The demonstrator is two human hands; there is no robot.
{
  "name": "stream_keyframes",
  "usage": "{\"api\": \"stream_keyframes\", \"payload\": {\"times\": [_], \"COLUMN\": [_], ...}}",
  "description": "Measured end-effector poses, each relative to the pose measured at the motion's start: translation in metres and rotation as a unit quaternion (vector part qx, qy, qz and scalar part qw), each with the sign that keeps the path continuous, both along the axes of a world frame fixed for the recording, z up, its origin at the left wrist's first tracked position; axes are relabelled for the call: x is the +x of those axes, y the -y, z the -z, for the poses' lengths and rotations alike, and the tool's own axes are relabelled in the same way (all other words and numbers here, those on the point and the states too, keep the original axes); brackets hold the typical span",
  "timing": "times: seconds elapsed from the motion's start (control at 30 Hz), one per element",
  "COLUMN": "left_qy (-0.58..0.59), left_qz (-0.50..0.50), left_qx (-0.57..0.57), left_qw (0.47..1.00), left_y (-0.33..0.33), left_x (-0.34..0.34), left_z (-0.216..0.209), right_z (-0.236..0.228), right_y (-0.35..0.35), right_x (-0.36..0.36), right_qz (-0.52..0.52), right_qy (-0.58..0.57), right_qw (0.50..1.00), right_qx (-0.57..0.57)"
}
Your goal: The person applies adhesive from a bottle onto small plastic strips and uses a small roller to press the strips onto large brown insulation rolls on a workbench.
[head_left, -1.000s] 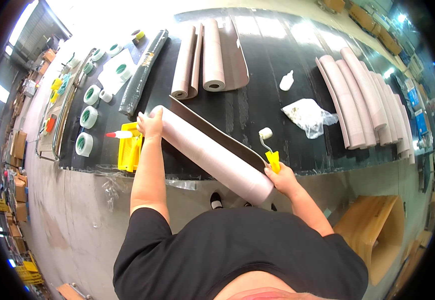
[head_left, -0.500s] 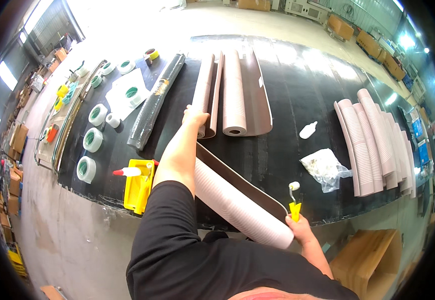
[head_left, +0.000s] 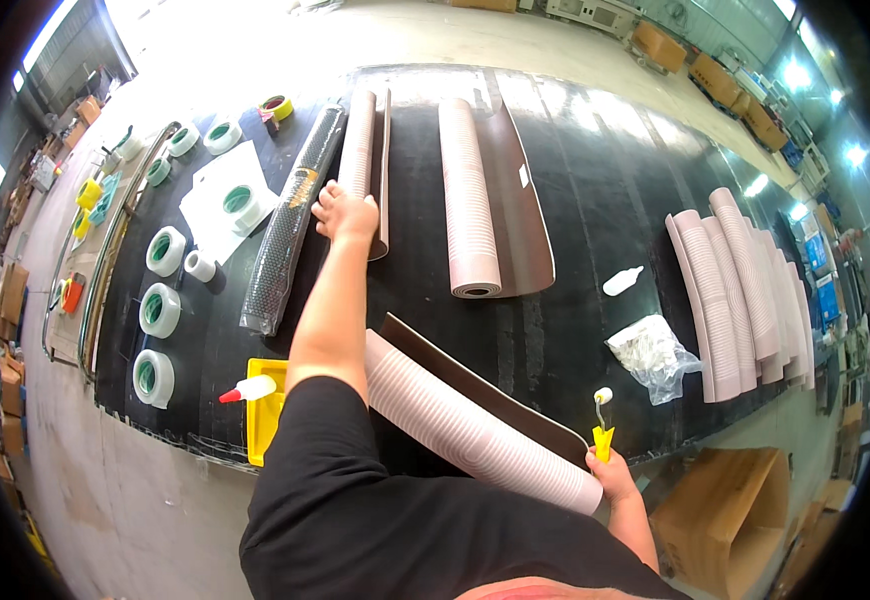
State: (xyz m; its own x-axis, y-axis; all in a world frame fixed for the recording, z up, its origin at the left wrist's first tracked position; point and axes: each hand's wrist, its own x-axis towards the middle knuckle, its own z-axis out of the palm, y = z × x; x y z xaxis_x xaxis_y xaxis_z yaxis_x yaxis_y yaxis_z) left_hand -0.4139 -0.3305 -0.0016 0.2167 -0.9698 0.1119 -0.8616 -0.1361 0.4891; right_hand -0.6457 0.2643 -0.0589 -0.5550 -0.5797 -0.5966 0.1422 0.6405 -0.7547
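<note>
My left hand is stretched forward, fingers apart, against the near end of a pinkish ribbed mat roll. A loose brown-backed flap hangs along that roll's right side. My right hand is closed around the yellow handle of a small paint roller, whose white head points up. It is beside the right end of another ribbed mat roll, lying slantwise along the near table edge against my body. A third, partly unrolled mat lies farther off, its brown underside showing on the right.
On the black table lie a bubble-wrapped roll, several tape rolls, a yellow tray with a red-tipped bottle, a white bottle, a plastic bag and stacked curved mats. A cardboard box stands at the lower right.
The far-left mat roll has shifted left, away from the third mat, with my left hand at its near end. My right hand still holds the paint roller. The view has shifted slightly.
</note>
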Motion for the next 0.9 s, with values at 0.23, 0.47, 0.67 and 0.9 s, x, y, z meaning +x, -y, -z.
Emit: {"api": "stream_keyframes", "payload": {"times": [0.23,0.47,0.67,0.9], "left_qy": [-0.08,-0.195,-0.157,-0.001], "left_qz": [0.248,0.19,0.158,0.253], "left_qx": [0.209,0.226,0.178,0.163], "left_qw": [0.943,0.935,0.958,0.954], "left_y": [-0.094,-0.095,-0.037,-0.054], "left_x": [-0.084,-0.118,-0.109,-0.076], "left_z": [0.007,0.013,0.004,-0.032], "right_z": [0.002,0.008,0.004,0.002], "right_y": [0.009,-0.003,-0.003,-0.004], "right_x": [0.004,0.011,0.018,0.023], "right_qz": [-0.014,0.019,0.045,0.029], "right_qy": [0.014,-0.028,-0.035,-0.06], "right_qw": [1.0,0.999,0.997,0.996], "right_qx": [0.005,-0.023,-0.06,-0.067]}}
